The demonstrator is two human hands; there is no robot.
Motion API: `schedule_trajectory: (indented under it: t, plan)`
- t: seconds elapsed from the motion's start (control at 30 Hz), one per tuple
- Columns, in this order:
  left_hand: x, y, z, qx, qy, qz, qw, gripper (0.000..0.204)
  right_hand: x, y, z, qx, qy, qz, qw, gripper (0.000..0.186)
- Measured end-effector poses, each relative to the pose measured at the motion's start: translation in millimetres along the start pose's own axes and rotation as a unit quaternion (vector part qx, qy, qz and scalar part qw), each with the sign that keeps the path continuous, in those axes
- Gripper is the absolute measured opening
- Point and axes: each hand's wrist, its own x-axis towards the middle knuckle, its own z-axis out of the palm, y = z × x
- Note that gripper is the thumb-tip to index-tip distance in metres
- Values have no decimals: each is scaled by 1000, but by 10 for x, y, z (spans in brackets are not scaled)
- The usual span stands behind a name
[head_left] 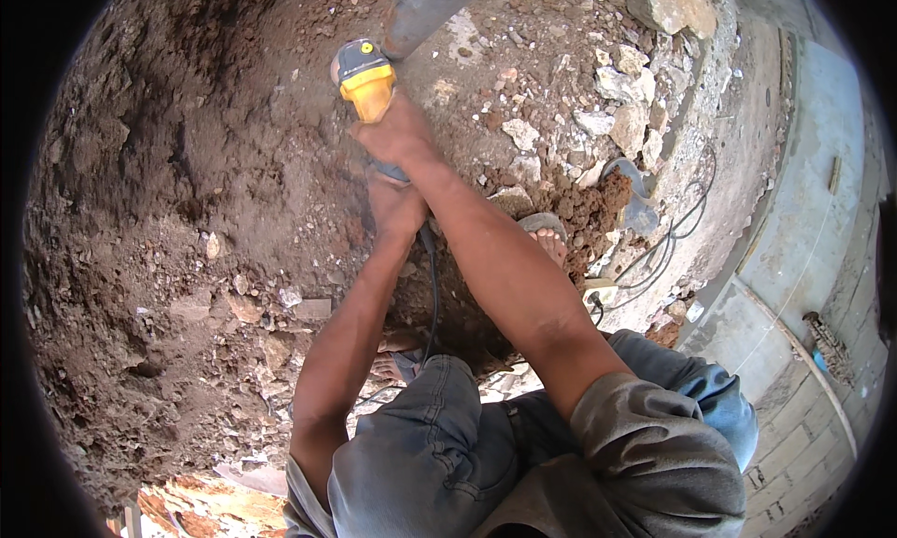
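A yellow and black angle grinder [367,87] is in both my hands, its head pointing away from me. My right hand [396,131] wraps round the yellow body just behind the head. Behind it, my left hand [394,204] is closed round the rear of the grinder, where a black cord [434,286] comes out and runs down between my legs. The grinder's head is right beside the lower end of a grey pipe [425,14]; whether they touch I cannot tell. The disc is hidden.
Rough brown soil spreads on the left. Broken stones [631,94] and a large rock [671,5] lie at the far right, near a shovel blade [638,198] with soil beside it. A looped cable [668,243] runs to a white socket box [601,291]. My sandalled foot [548,239] is close by.
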Motion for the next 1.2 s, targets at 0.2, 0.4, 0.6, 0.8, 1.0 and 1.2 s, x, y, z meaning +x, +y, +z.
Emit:
schedule_trajectory:
  t: [0.2,0.4,0.6,0.8,1.0,1.2]
  plan:
    - [32,-31,-8,-14,-17,7,1000,21,23,4,7,-5,-4,10,1000,57]
    - [85,-158,-31,-7,-24,-9,1000,29,45,26,18,-11,-3,12,1000,59]
    - [96,-193,-65,29,-18,-12,999,39,9,6,0,-11,2,3,1000,61]
    - [111,-255,-65,41,-2,-14,999,41,17,22,4,-12,5,4,1000,60]
    - [103,-231,-72,31,-11,-18,999,39,8,36,4,-6,3,7,1000,59]
    - [56,-131,-48,10,-37,-5,999,23,-17,-33,-66,-29,-33,28,999,65]
